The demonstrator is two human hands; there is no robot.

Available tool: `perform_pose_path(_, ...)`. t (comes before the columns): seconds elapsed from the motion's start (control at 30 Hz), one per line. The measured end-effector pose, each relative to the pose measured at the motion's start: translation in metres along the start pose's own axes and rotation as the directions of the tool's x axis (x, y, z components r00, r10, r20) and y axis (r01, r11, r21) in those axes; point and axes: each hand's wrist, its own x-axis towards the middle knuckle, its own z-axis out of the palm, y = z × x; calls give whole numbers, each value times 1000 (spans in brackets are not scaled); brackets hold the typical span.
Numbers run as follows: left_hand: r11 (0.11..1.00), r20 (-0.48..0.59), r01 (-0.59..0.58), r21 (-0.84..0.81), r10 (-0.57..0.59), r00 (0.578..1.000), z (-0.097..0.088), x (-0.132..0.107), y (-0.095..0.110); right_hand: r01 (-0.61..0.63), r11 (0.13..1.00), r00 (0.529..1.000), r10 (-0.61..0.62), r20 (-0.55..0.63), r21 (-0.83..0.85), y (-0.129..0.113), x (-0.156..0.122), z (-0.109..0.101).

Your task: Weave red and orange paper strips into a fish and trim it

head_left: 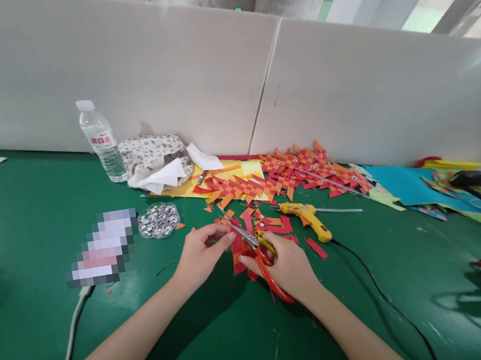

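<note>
My right hand (290,260) is wrapped round a pair of scissors (246,235) with red handles, the blades pointing up and left. A yellow part shows beside the fingers; I cannot tell whether it belongs to the scissors. Close to the blade tips, my left hand (204,252) has its thumb and fingers pinched together; what is between them is too small to name. Under and behind the hands lie red and orange paper scraps (247,221). A woven red-and-orange paper piece (238,258) shows below the blades.
A yellow glue gun (305,215) lies right of the hands, its black cord running forward. Behind is a pile of woven paper fish (307,169). Leftward are a dish of googly eyes (158,220), a blurred-out phone (107,243) on a cable and a water bottle (102,144).
</note>
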Motion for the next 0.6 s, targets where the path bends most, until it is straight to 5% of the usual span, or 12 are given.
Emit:
perform_pose_path(0.27, 998, -6, -33, 59, 33, 999, 1, -3, 2, 3, 999, 1000, -2, -14, 48, 2, 1, 1)
perform_pose_path(0.4, 999, 11, 28, -41, -28, 1000, 3, -2, 2, -65, 973, 990, 91, -107, 223, 4, 1, 0)
perform_pose_path(0.6, 929, 58, 231, -290, -223, 973, 3, 0, 4, -83, 753, 961, 234, -148, 653, 16, 7, 3)
